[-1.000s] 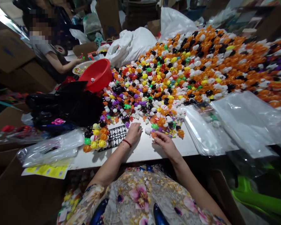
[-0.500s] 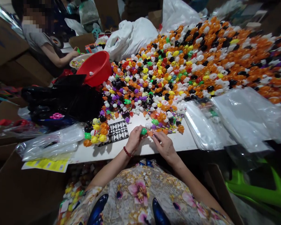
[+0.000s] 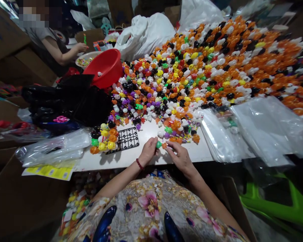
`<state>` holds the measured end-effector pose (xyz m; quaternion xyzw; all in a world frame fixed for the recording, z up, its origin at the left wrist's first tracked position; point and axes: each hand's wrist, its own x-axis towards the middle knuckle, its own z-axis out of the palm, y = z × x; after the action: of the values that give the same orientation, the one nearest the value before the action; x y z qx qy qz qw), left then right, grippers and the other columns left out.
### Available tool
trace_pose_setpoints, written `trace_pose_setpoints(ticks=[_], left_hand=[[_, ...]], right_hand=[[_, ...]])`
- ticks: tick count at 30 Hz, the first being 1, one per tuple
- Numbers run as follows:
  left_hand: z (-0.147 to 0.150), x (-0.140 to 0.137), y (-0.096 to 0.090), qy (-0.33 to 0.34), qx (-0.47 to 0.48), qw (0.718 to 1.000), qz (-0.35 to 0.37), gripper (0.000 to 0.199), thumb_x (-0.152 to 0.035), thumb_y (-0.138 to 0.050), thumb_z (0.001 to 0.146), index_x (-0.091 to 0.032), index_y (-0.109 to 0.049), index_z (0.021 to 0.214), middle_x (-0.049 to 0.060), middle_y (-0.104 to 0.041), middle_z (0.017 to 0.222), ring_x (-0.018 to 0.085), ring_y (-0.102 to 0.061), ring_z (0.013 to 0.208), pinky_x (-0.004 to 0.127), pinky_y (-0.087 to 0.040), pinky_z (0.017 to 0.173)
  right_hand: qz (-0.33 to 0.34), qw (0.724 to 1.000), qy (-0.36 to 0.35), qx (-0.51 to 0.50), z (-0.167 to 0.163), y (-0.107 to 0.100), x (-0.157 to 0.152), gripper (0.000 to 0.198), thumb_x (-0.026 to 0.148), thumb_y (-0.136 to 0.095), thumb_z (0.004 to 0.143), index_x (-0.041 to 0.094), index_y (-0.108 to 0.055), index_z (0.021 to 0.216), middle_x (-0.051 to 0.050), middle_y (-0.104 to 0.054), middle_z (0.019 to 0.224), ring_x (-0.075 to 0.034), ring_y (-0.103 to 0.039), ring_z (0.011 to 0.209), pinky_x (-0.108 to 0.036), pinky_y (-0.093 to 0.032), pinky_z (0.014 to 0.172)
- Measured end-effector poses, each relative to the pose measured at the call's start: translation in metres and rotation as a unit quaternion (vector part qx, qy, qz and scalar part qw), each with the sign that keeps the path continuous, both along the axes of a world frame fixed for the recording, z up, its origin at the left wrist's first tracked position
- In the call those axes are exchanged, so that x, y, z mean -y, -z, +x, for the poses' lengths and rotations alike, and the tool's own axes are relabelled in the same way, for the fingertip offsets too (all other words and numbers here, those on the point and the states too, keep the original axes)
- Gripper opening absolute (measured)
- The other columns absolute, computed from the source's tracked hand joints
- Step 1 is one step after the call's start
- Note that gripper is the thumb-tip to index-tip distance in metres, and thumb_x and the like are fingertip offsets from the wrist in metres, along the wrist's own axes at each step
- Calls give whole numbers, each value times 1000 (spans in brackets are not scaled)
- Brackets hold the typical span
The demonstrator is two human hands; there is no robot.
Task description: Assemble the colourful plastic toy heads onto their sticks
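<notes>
My left hand, with a red bead bracelet at the wrist, pinches a small green plastic figure over the front of the white table. Close beside that figure is a small orange plastic piece, gripped by the fingertips of my right hand. Whether the two pieces are joined cannot be made out. Left of my hands lies a black grid rack. Yellow, orange, green and black figures crowd its left end. Several loose figures and thin patterned sticks lie just beyond my hands.
A large heap of coloured plastic figures spreads across the table. Clear plastic bags lie at right, more bags at left. Behind are a black bag and a red basin. A co-worker's hand holds something green.
My left fingers have shifted on the green figure, which now shows as a rounder shape beside the orange piece. The co-worker's hand has lifted its green object upright. The view has shifted slightly.
</notes>
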<state>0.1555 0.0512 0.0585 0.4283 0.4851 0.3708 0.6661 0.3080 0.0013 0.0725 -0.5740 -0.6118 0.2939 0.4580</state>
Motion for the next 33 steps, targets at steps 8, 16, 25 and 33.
trace_pose_setpoints(ticks=[8, 16, 25, 33], left_hand=[[-1, 0, 4, 18, -81, 996, 34, 50, -67, -53, 83, -22, -44, 64, -7, -38, 51, 9, -34, 46, 23, -28, 45], [5, 2, 3, -45, 14, 996, -79, 50, -70, -53, 80, -23, -41, 69, -9, -35, 49, 7, -29, 38, 23, -24, 40], [2, 1, 7, -82, -157, 983, 58, 45, -56, -51, 89, -22, -40, 61, -6, -41, 55, 12, -39, 56, 26, -34, 57], [-2, -19, 7, -61, -180, 974, 124, 40, -50, -30, 100, -21, -52, 82, -2, -50, 62, 14, -48, 58, 28, -42, 59]], right_hand=[[-76, 995, -22, -64, -8, -6, -2, 23, 44, -64, 82, 22, -65, 75, -1, -68, 73, -17, -60, 68, -29, -48, 64], [-149, 969, -38, -195, -14, 3, -14, 31, 52, -73, 74, 22, -65, 76, 1, -67, 73, -16, -59, 70, -28, -47, 66], [-135, 980, -24, -146, -17, 7, -14, 28, 50, -70, 76, 22, -66, 76, 0, -68, 74, -17, -60, 71, -30, -48, 67], [-50, 991, 61, -107, 11, 8, -37, 30, 52, -61, 83, 22, -65, 86, -3, -68, 82, -20, -62, 79, -34, -50, 75]])
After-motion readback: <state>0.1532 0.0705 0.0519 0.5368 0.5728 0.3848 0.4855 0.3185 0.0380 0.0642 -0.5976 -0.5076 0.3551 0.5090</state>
